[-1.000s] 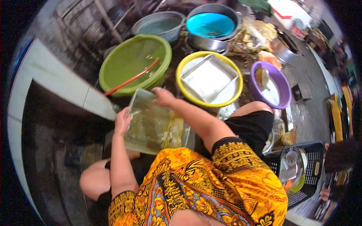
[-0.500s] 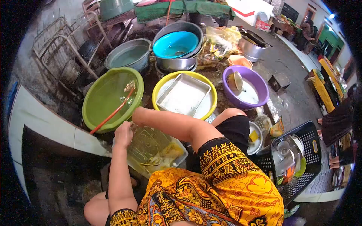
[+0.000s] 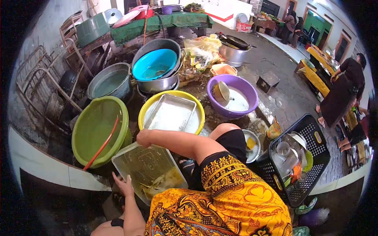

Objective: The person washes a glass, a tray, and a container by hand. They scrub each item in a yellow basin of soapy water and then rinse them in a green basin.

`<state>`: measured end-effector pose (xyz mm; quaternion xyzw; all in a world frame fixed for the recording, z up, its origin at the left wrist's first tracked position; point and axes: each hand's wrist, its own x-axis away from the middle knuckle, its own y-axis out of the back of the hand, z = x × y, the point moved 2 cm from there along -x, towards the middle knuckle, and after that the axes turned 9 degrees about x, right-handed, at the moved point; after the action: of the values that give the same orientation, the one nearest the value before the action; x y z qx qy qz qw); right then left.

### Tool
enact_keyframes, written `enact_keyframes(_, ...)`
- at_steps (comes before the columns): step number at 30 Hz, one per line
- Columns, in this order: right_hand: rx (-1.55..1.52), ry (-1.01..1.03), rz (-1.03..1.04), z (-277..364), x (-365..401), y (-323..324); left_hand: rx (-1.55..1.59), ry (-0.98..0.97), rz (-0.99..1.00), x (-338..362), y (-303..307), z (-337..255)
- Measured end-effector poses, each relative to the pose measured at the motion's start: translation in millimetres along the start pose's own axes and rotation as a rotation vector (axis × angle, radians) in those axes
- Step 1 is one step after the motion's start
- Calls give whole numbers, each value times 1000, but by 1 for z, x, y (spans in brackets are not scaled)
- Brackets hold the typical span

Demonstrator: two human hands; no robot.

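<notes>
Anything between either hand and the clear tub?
Nothing visible. The right hand grips the far rim of the clear tub; the left hand rests, fingers spread, against its near-left corner.

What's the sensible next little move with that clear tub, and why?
Probably tip the tub toward its near end to dump the scraps. Yellowish leftovers lie gathered at that end, the right hand grips the far rim, and the left hand rests open against the near edge. Washing it in the green basin beside it seems premature.
</notes>
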<state>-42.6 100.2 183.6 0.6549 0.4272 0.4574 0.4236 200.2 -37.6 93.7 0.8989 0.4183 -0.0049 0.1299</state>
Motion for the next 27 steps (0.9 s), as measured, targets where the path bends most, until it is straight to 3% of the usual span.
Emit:
enact_keyframes(1, -23, -4, 50, -3, 1, -5, -3, 130, 57, 5, 6, 21)
enact_keyframes(2, -45, -9, 100, -6, 2, -9, -161, 165, 170, 2, 12, 59)
enact_keyframes(3, -43, -17, 100, -9, 4, -10, -321, 198, 283, 0, 10, 60)
enact_keyframes(12, -164, -124, 177, -46, 42, -4, -490, 135, 323, -50, -3, 28)
enact_keyframes(14, -272, -167, 48, -68, 45, -12, -511, -38, 337, -54, -10, -29)
enact_keyframes(15, -175, -126, -38, -78, 51, -7, -475, -53, 335, -56, -15, -61)
enact_keyframes(17, -293, -225, -35, -93, 77, 27, -467, -152, 326, -88, -22, -58)
enact_keyframes(18, -270, -310, -33, -108, 81, 28, -202, -265, 336, -107, -27, -43)
enact_keyframes(20, -243, -385, -47, -136, 107, 44, -329, -363, 206, -102, -26, -80)
enact_keyframes(22, -297, -389, -18, -178, 124, 41, -263, -168, 100, -95, -36, -72)
enact_keyframes(23, -234, -483, 13, -187, 140, 55, -179, 27, 118, -94, -49, -47)
enact_keyframes(24, -181, -515, -140, -180, 165, 79, -86, 211, 144, -91, -67, -28)
enact_keyframes(26, -130, -650, -61, -183, 200, 106, 281, 650, 424, -32, -79, -93)
enact_keyframes(27, -165, -729, -46, -191, 216, 109, 356, 650, 516, -28, -93, -81)
